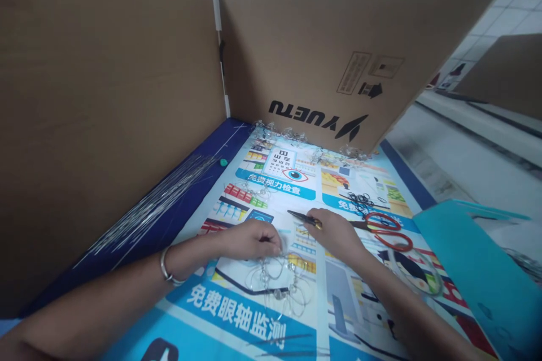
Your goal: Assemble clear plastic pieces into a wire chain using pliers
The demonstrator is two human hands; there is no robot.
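My left hand [256, 240] is closed in a pinch over the printed sheet, and what sits between its fingertips is too small to make out. Just below those fingertips lies a cluster of thin wire loops with clear beads [279, 290]. My right hand [334, 234] is wrapped around a pair of dark needle-nose pliers [302, 218], whose tips point left toward my left hand. The handles are mostly hidden in the palm. Red-handled scissors [398, 240] rest just to the right of that hand, with a dark tangle of wire loops [362, 203] behind them.
Straight wires [161, 197] lie along the blue strip on the left. Cardboard panels [322, 51] wall in the left and back. More beaded wire loops [351, 152] line the back panel's foot. A clear ring [417, 271] and a turquoise box [478, 265] are at right.
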